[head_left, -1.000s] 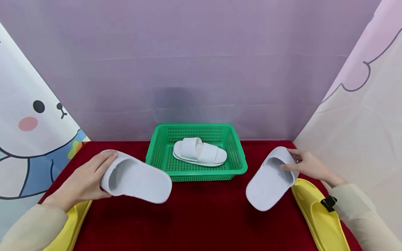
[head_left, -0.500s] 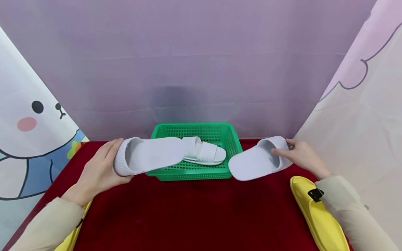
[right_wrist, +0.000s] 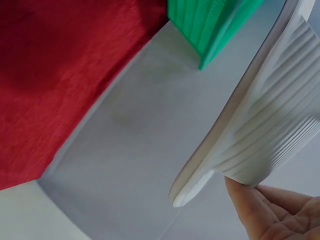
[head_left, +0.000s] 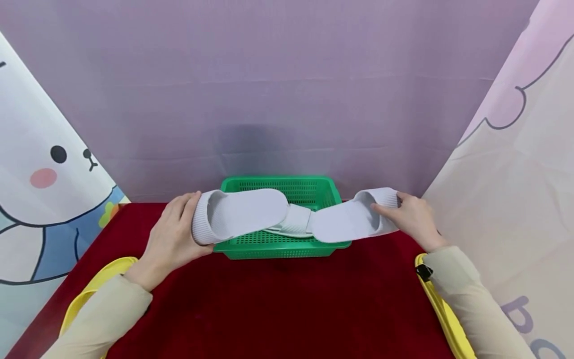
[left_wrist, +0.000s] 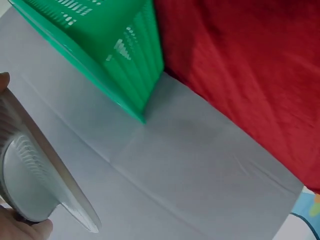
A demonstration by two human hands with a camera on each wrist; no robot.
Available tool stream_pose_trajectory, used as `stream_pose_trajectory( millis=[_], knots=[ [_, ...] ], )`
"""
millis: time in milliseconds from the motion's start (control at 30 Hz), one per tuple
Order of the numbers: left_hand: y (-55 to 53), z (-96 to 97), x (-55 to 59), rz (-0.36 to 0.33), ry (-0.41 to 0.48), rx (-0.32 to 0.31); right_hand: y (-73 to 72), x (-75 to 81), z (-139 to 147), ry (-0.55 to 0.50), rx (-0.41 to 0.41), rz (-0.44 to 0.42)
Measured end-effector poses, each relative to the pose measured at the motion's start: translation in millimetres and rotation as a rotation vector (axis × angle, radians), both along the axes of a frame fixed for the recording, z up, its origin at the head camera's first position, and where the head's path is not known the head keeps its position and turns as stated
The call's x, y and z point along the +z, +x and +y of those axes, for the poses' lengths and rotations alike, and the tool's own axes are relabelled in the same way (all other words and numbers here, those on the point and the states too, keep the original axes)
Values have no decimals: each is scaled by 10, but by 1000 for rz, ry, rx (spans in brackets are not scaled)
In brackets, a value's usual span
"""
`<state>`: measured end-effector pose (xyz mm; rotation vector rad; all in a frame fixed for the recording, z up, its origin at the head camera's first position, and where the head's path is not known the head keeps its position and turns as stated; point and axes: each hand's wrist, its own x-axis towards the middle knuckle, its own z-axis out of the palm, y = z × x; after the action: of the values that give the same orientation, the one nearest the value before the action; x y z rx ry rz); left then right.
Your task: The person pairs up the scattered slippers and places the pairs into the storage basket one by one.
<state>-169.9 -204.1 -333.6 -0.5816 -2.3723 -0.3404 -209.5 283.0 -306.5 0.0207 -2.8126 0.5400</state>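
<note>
We saw the left hand [head_left: 172, 239] gripping a white slipper [head_left: 239, 215] by its strap end, fingers curled round the ribbed band, the sole pointing right over the green basket [head_left: 329, 187]. The right hand [head_left: 414, 219] held a second white slipper [head_left: 350, 219] the same way, fingers hooked into its strap, the sole pointing left. Both slippers were held in the air above the basket's front half, toes nearly meeting at the middle. Between and under them a third white slipper [head_left: 297, 222] lay inside the basket. The basket sat at the far edge of the red tabletop [head_left: 287, 304], against the purple backdrop [head_left: 278, 89]. A yellow slipper [head_left: 91, 289] lay on the tabletop beside the left forearm, and another yellow slipper [head_left: 446, 314] lay partly under the right sleeve. In the wrist views we could see only the ribbed straps, fingertips and a basket corner.
</note>
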Motion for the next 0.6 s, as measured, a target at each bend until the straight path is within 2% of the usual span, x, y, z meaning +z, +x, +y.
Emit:
stream_pose_trajectory(
  millis=[133,367,600],
  knots=[
    [-20,80,18,16,-1,-10,-20,-9,-126,-42,-5,23],
    [-69,286,54,51,-1,-40,-46,-28,-335,-123,9,6],
    [-138,535,74,100,-42,-44,-100,-43,-564,-132,-4,75]
  ],
)
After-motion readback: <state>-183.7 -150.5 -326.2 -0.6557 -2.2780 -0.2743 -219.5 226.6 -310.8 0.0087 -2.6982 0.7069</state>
